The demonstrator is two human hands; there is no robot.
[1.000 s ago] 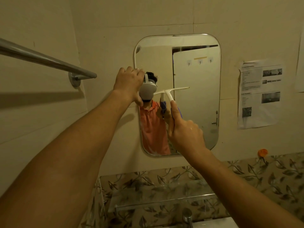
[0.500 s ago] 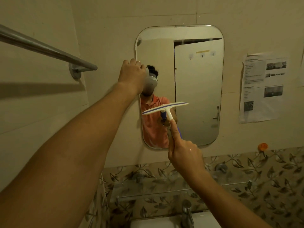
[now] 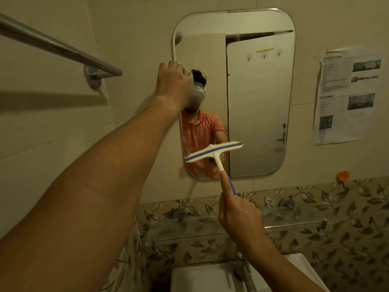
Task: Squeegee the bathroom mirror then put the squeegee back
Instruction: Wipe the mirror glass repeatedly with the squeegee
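Note:
A rounded rectangular mirror (image 3: 261,106) hangs on the beige wall. My right hand (image 3: 237,218) grips the blue and white handle of a white squeegee (image 3: 212,152) with a blue strip. Its blade lies tilted across the mirror's lower left part, near the bottom edge. My left hand (image 3: 172,83) is closed around the mirror's left edge, about halfway up. The mirror reflects a person in an orange shirt and a white door.
A metal towel bar (image 3: 61,49) juts from the left wall. A printed paper sheet (image 3: 347,95) is taped right of the mirror. Below are a glass shelf (image 3: 294,224), a tap (image 3: 242,266), a white sink (image 3: 202,279) and an orange hook (image 3: 342,175).
My right hand has drawn the squeegee down the mirror from about mid-height to near the bottom edge. The left hand has stayed on the mirror's left edge.

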